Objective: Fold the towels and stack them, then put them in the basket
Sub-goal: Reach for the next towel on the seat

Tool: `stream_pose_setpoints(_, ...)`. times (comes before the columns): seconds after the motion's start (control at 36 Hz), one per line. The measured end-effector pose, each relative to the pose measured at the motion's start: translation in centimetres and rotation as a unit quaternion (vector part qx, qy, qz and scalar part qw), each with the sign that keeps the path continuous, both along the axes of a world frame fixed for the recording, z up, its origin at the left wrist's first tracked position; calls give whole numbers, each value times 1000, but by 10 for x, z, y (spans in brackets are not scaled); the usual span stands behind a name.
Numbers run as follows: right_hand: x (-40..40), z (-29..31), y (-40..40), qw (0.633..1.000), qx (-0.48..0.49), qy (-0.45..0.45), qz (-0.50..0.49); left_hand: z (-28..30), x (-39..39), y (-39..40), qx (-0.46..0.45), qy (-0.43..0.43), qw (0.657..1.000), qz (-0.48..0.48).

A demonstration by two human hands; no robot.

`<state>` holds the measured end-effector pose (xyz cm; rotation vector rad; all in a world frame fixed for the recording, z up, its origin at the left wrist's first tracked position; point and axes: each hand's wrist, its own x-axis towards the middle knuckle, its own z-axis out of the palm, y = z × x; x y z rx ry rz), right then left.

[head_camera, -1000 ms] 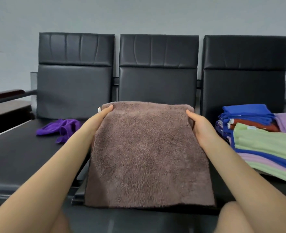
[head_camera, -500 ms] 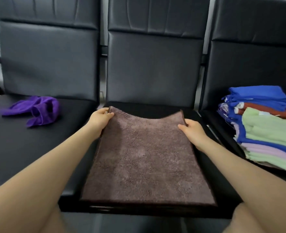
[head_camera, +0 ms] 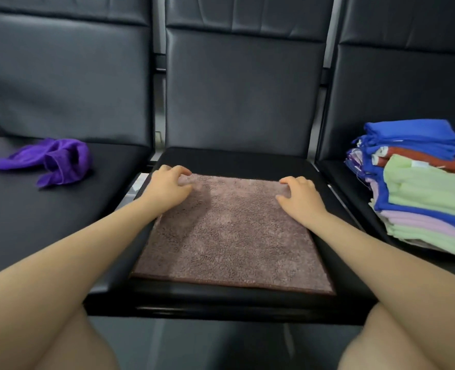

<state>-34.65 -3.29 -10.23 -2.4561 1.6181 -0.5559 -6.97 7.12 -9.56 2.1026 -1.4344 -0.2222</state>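
A brown towel lies flat on the middle black seat, folded into a rough square. My left hand is palm down on its far left corner, fingers curled round the edge. My right hand holds the far right corner the same way, thumb spread on the pile. A crumpled purple towel lies on the left seat. A stack of folded towels in blue, red, green and lilac sits on the right seat. No basket is in view.
Three black padded chairs stand in a row, their backrests rising right behind the seats. A gap with a metal frame separates the left and middle seats. My knees show at the bottom edge.
The brown towel, held up by its top corners a second ago, has been lowered away from me and now lies flat on the middle seat. Both hands came down with it.
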Motion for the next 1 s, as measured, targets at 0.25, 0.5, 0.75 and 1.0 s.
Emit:
stream_pose_setpoints(0.25,10,31,65,959,145,-85,226,25,-58,36,-79,38,990,-113)
stream_pose_setpoints(0.5,9,25,108,944,109,79,301,1,-51,86,-14,-44,979,-196)
stream_pose_setpoints(0.75,9,16,143,923,39,77,374,-11,-49,116,4,-85,965,-247)
stream_pose_setpoints(1.0,3,18,152,912,1,91,401,-2,-43,128,27,-92,953,-287)
